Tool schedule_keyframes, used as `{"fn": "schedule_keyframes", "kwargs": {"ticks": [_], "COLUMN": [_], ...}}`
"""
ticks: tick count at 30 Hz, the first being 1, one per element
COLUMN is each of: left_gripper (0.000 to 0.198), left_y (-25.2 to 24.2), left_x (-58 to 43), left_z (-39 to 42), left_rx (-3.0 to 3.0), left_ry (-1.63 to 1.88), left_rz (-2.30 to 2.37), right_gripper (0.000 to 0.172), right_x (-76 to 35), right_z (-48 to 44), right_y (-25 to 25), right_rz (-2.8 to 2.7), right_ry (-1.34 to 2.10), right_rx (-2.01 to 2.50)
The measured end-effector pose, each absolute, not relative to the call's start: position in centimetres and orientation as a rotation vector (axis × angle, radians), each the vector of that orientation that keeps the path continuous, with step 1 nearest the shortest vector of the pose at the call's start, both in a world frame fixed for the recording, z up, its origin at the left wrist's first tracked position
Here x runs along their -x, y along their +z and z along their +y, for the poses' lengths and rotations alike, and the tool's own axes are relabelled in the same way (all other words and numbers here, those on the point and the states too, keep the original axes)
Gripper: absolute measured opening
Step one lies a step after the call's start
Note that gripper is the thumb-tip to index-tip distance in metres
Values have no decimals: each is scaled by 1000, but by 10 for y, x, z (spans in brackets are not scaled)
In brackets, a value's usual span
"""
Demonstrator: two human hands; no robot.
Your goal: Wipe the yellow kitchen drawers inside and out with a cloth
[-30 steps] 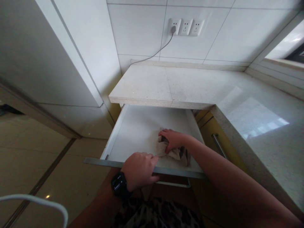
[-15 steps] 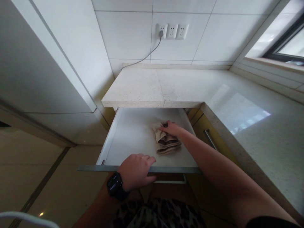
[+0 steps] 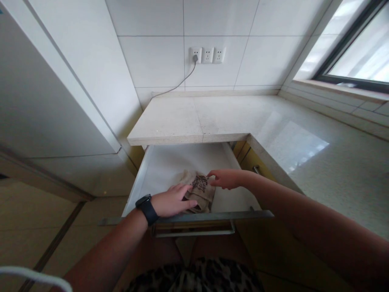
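As drawer [image 3: 161, 164] stands open | left hand [image 3: 172, 200] flat on cloth [image 3: 199, 188] | right hand [image 3: 227, 179] half-open, touching it

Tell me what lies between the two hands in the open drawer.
Head view: a folded beige cloth with dark print lies between them on the drawer floor. The left hand rests on its left part; the right hand touches its right edge.

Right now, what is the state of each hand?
Left hand: open, flat on the folded cloth in the drawer.
Right hand: fingers at the cloth's edge; whether it grips cannot be told.
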State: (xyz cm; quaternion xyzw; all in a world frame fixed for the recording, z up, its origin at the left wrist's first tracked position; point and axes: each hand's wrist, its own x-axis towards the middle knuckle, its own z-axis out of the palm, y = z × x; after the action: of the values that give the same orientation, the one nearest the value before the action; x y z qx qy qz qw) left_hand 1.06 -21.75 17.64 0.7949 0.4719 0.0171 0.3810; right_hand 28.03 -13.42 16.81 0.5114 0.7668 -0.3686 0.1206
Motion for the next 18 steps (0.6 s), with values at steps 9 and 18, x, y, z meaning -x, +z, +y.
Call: {"fn": "schedule_keyframes", "kwargs": {"ticks": [9,18], "left_gripper": [100,110], "left_y": [135,107], "left_x": [-62,-53], "left_z": [-191,-117], "left_rx": [-2221,-2485], "left_ry": [-334,-373], "left_rz": [1419,1676], "right_gripper": [41,36], "right_x": [-321,-327], "right_z": [-163,-145], "right_y": [187,184], "right_rz": [2569,2660], "right_ry": [-685,-319], "right_rx": [-1250,-1106]}}
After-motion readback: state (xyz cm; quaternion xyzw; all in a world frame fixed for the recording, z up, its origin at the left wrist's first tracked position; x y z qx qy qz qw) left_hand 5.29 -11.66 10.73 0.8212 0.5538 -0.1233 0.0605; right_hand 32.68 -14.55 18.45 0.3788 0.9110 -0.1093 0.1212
